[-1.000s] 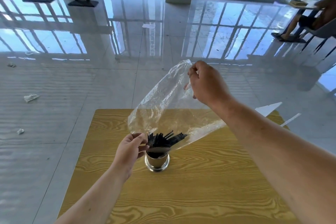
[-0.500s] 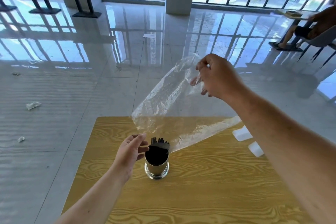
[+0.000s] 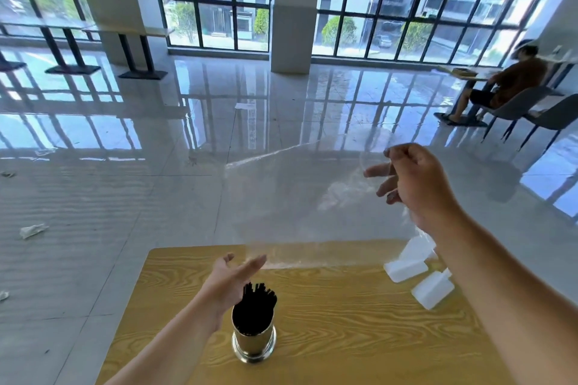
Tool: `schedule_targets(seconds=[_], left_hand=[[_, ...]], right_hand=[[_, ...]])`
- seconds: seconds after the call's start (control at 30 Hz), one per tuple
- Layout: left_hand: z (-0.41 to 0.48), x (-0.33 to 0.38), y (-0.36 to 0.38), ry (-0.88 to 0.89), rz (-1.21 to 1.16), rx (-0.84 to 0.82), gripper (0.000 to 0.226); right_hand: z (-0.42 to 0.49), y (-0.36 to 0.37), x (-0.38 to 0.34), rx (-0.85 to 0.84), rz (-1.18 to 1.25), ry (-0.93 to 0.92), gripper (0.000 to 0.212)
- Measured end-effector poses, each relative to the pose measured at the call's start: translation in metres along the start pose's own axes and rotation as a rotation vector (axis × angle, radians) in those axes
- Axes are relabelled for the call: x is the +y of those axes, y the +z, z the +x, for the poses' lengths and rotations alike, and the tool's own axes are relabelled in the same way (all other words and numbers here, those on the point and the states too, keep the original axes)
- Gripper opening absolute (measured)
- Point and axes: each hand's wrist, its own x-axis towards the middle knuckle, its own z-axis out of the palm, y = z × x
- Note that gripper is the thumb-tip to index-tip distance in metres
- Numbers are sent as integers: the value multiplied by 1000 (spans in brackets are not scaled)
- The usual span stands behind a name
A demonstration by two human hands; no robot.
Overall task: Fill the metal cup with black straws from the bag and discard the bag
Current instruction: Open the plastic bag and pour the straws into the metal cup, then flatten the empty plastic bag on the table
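Noted straws (image 3: 255,303) standing in cup (image 3: 254,345) at near centre of table (image 3: 359,337), left hand (image 3: 233,280) straight-fingered just beside them, right hand (image 3: 417,187) pinching empty bag (image 3: 297,206) aloft at far right (film blurred); judged filling done, discard pending, no bin seen.

- clear plastic bag (image 3: 291,212): motion-blurred and see-through, outline mostly lost. Its lower edge fades out over the tabletop (image 3: 344,322).
- right hand (image 3: 419,184): grips the bag, but can't tell which fingers pinch the film.
- left hand (image 3: 233,280): heel of palm hidden behind the black straws (image 3: 255,302). Contact with the bag's edge unclear.
- straws: only the tips show, the rest is inside the metal cup (image 3: 254,342).
- tabletop: near edge cut off by frame bottom, right side behind the right forearm.
- white pieces (image 3: 406,270): unidentifiable, partly behind bag and forearm.
- seated person (image 3: 506,81): blurred.
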Motion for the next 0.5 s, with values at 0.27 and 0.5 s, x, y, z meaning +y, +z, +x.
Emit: schedule_targets(seconds=[0.27,0.5], left_hand=[[9,50,19,62,-394,-193,57],[17,109,13,334,-245,87,13]], right_hand=[[-14,2,41,85,574,273,22],[-21,1,83,-53,366,534,8]])
